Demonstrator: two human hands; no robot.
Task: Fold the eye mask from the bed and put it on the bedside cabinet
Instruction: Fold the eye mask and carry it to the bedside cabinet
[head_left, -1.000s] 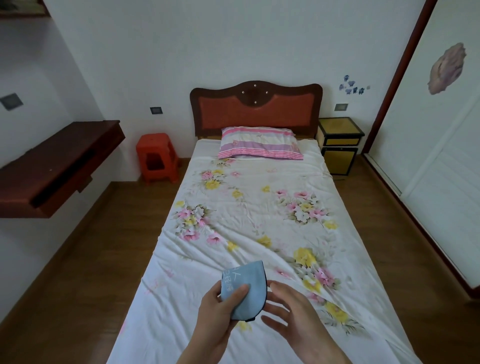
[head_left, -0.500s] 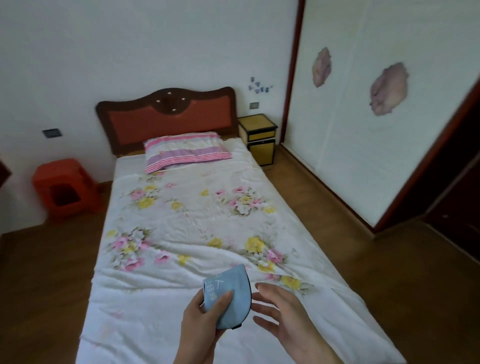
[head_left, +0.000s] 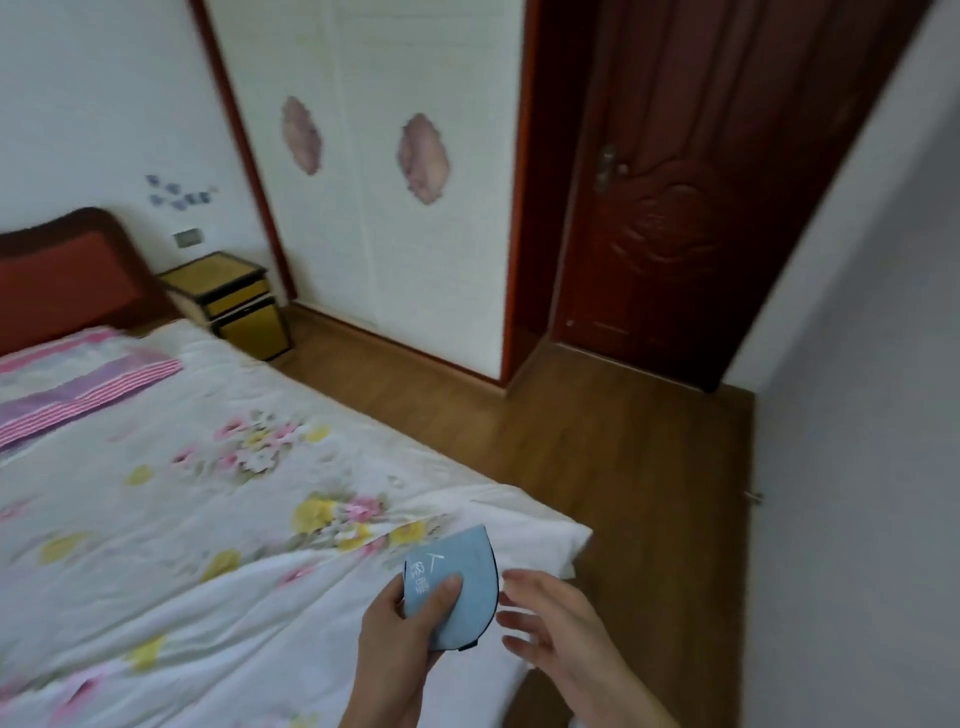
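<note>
A light blue eye mask (head_left: 467, 571), folded in half with white lettering on its face, is pinched in my left hand (head_left: 402, 634) above the bed's near right corner. My thumb lies across its front. Just to the right of the mask is my right hand (head_left: 558, 618), fingers spread and holding nothing, apart from the mask. The yellow bedside cabinet (head_left: 228, 296) with dark trim stands far off at the left, beside the headboard (head_left: 67, 280) and the wall.
The bed (head_left: 182, 519) with a white floral cover fills the lower left, a striped pillow (head_left: 78, 384) at its head. Wooden floor (head_left: 597, 457) runs between the bed's right side and a white sliding wardrobe (head_left: 405, 234). A dark red door (head_left: 701, 208) stands further right.
The view has swung to the right, from facing the headboard to the wardrobe and door. The folded mask stays in my left hand, and my right hand stays open beside it.
</note>
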